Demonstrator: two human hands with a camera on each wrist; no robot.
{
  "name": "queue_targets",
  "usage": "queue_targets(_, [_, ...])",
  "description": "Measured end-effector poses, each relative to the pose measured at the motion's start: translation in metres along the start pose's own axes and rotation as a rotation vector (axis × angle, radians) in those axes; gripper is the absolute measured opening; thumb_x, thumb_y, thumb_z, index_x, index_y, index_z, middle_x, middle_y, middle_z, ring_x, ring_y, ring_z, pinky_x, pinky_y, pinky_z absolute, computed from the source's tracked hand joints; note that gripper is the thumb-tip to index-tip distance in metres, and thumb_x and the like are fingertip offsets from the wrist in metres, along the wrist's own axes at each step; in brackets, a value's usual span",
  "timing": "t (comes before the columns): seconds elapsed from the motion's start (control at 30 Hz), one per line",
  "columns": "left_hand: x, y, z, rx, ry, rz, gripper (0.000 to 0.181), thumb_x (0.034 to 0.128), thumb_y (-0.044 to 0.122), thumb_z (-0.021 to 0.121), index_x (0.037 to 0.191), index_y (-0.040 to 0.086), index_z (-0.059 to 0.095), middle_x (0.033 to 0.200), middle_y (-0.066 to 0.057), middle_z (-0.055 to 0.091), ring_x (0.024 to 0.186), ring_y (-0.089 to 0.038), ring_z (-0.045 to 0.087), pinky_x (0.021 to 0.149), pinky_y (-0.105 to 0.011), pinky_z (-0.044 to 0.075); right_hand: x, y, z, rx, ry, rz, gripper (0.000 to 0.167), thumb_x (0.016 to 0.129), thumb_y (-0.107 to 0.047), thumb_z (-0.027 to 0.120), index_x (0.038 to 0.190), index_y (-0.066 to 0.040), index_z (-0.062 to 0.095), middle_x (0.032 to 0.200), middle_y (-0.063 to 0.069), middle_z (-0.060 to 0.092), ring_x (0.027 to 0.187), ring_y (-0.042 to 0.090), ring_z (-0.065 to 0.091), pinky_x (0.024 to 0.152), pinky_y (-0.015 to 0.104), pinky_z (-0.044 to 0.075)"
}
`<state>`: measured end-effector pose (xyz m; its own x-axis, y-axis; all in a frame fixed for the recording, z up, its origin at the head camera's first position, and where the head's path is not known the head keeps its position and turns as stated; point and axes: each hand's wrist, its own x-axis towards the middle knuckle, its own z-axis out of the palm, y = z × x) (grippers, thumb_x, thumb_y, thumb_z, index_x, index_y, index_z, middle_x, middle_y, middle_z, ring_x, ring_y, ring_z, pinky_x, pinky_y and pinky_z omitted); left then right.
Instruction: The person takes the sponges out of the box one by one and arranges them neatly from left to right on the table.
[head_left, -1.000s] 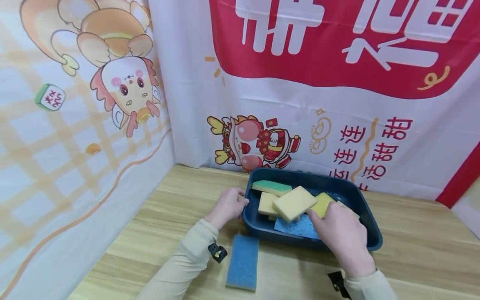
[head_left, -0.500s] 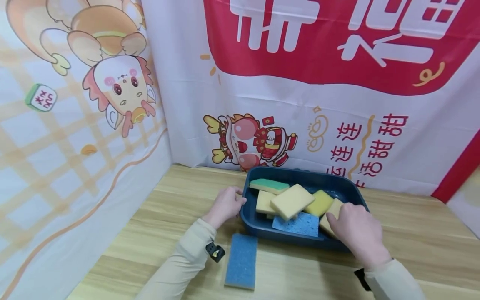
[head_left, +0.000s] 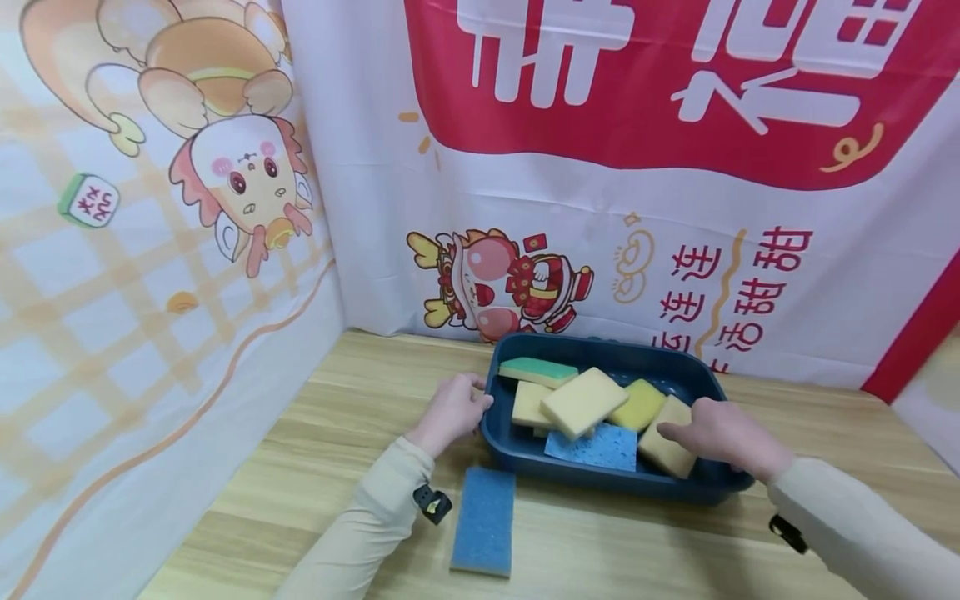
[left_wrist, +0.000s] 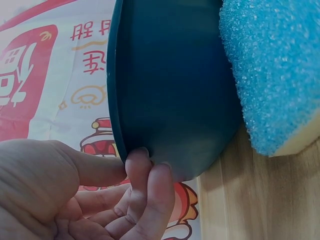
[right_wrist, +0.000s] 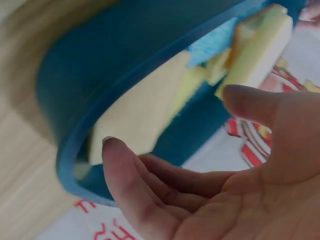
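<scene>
A dark blue plastic bin (head_left: 600,481) stands on the table with several sponges in it. At its left end my left hand (head_left: 452,411) pinches the rim between thumb and fingertips, as the left wrist view shows. My right hand (head_left: 731,435) hovers at the bin's right end, fingers loosely bent and holding nothing. A tan sponge (head_left: 669,450) leans nearest to its fingertips; contact cannot be told. Left of that lie a yellow sponge (head_left: 639,405), a blue sponge (head_left: 592,447), a tilted cream sponge (head_left: 585,402) and a green-topped sponge (head_left: 538,369).
A blue-topped sponge (head_left: 483,521) lies flat on the wooden table (head_left: 300,467), in front of the bin's left corner. Behind the bin hangs a printed cloth (head_left: 375,208), and another patterned cloth (head_left: 135,333) borders the left side.
My right hand has moved right, from above the sponges to the bin's right end, leaving the tan sponge in fuller view. My left hand stays at the left rim.
</scene>
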<state>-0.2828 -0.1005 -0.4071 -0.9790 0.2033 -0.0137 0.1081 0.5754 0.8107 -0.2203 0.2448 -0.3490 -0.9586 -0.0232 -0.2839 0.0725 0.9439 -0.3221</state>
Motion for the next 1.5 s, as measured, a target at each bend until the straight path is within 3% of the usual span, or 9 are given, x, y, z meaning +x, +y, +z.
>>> queue_targets(0.1, [-0.001,-0.001,-0.001,0.007,0.004,-0.007,0.03,0.1006,0.013,0.058,0.126,-0.004,0.058,0.07,-0.008,0.064,0.062,-0.031,0.065,0.049,-0.03,0.048,0.004,-0.002,-0.005,0.074,-0.086,0.064,0.072,0.091,-0.058,0.059,0.101,0.013,0.055,0.09,0.027,0.054,0.078,0.035,0.057,0.061,0.044,0.052])
queue_targets(0.17, [-0.001,-0.001,0.0,0.013,0.003,-0.005,0.03,0.1007,0.014,0.058,0.126,-0.003,0.059,0.068,-0.006,0.063,0.061,-0.03,0.065,0.049,-0.03,0.048,0.005,-0.004,-0.006,0.147,-0.144,0.112,0.092,0.09,-0.061,0.058,0.128,0.021,0.038,0.117,0.04,0.045,0.098,0.047,0.053,0.073,0.054,0.051])
queue_targets(0.23, [-0.001,0.0,0.0,0.014,0.0,0.001,0.03,0.1008,0.014,0.058,0.126,-0.003,0.059,0.068,-0.006,0.064,0.062,-0.03,0.066,0.049,-0.03,0.048,0.006,-0.004,-0.003,0.223,-0.189,0.14,0.103,0.09,-0.062,0.058,0.138,0.023,0.023,0.132,0.045,0.031,0.11,0.054,0.044,0.083,0.061,0.046])
queue_targets(0.47, [-0.001,0.001,-0.001,0.007,0.003,-0.014,0.03,0.1008,0.013,0.058,0.126,-0.003,0.058,0.071,-0.008,0.065,0.064,-0.031,0.066,0.049,-0.03,0.048,0.013,-0.01,0.016,0.383,-0.222,0.176,0.1,0.092,-0.055,0.059,0.141,0.021,0.017,0.14,0.044,0.021,0.123,0.057,0.028,0.101,0.069,0.025])
queue_targets(0.67, [-0.001,0.002,0.0,0.008,-0.008,-0.019,0.032,0.1009,0.014,0.058,0.127,-0.004,0.058,0.07,-0.007,0.064,0.063,-0.031,0.066,0.048,-0.029,0.047,0.018,-0.012,0.019,0.422,-0.211,0.268,0.104,0.089,-0.058,0.061,0.142,0.019,0.016,0.135,0.044,0.022,0.12,0.057,0.03,0.097,0.065,0.033])
queue_targets(0.93, [-0.001,0.003,-0.001,0.017,-0.003,-0.024,0.031,0.101,0.014,0.058,0.127,-0.003,0.058,0.068,-0.006,0.063,0.063,-0.032,0.065,0.047,-0.029,0.045,0.029,-0.014,0.007,0.454,-0.168,0.503,0.102,0.087,-0.056,0.066,0.135,0.02,0.019,0.116,0.04,0.042,0.102,0.049,0.052,0.084,0.048,0.05])
queue_targets(1.23, [-0.002,-0.002,0.001,0.008,-0.015,0.007,0.032,0.101,0.013,0.058,0.127,-0.005,0.058,0.068,-0.008,0.063,0.054,-0.024,0.061,0.046,-0.028,0.045,0.034,-0.01,0.01,0.433,-0.183,0.561,0.094,0.086,-0.053,0.069,0.127,0.019,0.024,0.108,0.034,0.049,0.096,0.042,0.057,0.081,0.043,0.052])
queue_targets(1.4, [-0.003,-0.004,-0.003,0.028,0.019,-0.011,0.032,0.1003,0.012,0.059,0.127,-0.004,0.058,0.066,-0.007,0.062,0.056,-0.027,0.062,0.047,-0.029,0.046,0.036,-0.017,0.01,0.417,-0.184,0.504,0.091,0.085,-0.052,0.069,0.124,0.018,0.027,0.102,0.033,0.053,0.092,0.041,0.059,0.08,0.041,0.052])
queue_targets(1.5, [-0.001,-0.002,-0.002,0.029,0.007,0.011,0.033,0.1006,0.014,0.058,0.128,-0.004,0.058,0.067,-0.006,0.062,0.057,-0.027,0.063,0.047,-0.029,0.046,0.031,-0.018,0.006,0.385,-0.18,0.446,0.086,0.087,-0.053,0.067,0.121,0.018,0.03,0.098,0.032,0.056,0.087,0.039,0.061,0.079,0.041,0.052])
